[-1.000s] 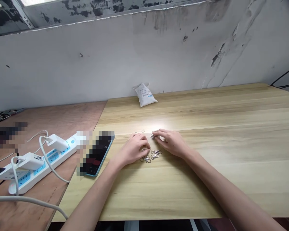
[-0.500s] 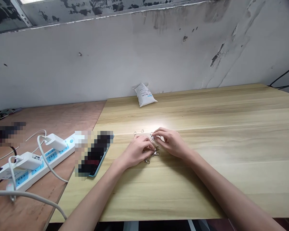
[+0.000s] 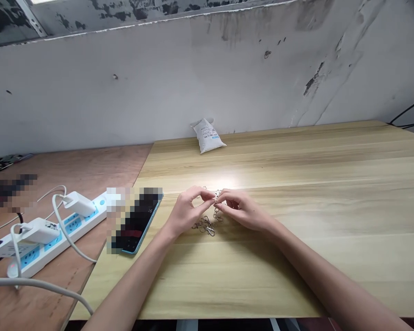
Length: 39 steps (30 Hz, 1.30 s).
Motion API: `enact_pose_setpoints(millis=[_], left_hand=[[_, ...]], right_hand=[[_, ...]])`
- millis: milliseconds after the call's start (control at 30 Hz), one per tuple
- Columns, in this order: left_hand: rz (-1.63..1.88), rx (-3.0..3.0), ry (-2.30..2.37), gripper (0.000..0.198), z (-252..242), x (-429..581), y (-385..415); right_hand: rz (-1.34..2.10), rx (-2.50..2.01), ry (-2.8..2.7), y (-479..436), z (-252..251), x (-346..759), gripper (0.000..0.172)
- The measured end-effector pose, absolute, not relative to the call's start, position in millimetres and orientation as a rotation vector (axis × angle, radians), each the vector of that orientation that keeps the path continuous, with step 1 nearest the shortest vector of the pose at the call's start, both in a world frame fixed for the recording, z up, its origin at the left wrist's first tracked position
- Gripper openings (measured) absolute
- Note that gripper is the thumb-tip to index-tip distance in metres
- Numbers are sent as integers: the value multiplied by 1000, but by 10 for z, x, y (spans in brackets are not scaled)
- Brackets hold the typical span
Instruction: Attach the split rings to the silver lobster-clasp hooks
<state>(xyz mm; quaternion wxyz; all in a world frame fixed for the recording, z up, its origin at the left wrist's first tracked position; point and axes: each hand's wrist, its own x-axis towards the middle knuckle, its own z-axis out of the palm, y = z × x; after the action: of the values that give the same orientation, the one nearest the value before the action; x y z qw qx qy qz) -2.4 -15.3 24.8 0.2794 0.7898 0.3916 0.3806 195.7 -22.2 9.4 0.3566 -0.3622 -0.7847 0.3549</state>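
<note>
My left hand (image 3: 189, 209) and my right hand (image 3: 239, 209) meet fingertip to fingertip above the wooden tabletop. Both are closed in a pinch on a small silver swivel clasp (image 3: 218, 214), part of which shows below the fingertips. Its upper end is hidden by the fingers. Under my left hand lies a loose pile of silver swivel clasps (image 3: 207, 226). Just beyond the fingertips, more small metal pieces (image 3: 218, 193) are partly covered by my right hand. A thin metal ring (image 3: 204, 187) peeks out behind my left hand.
A phone (image 3: 143, 220) with a blue edge lies left of my left hand. Farther left, a white power strip (image 3: 69, 225) with chargers and cables sits on a reddish board. A white plastic packet (image 3: 209, 136) rests at the back near the wall.
My left hand has lifted off the pile of clasps and moved up and left, its fingertips now meeting those of my right hand. The pile is more exposed.
</note>
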Motion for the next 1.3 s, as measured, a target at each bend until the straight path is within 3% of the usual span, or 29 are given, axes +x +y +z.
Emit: enact_pose_setpoints(millis=[600,1300], left_hand=[[1015,2182,1073,9,195,-38,-151],[844,2202,1022,10,176,-57,-130]], right_hand=[[503,-1054,-2066,-235,-19,1876,14],[92,-1170,-2291,-287,-49,1837,25]])
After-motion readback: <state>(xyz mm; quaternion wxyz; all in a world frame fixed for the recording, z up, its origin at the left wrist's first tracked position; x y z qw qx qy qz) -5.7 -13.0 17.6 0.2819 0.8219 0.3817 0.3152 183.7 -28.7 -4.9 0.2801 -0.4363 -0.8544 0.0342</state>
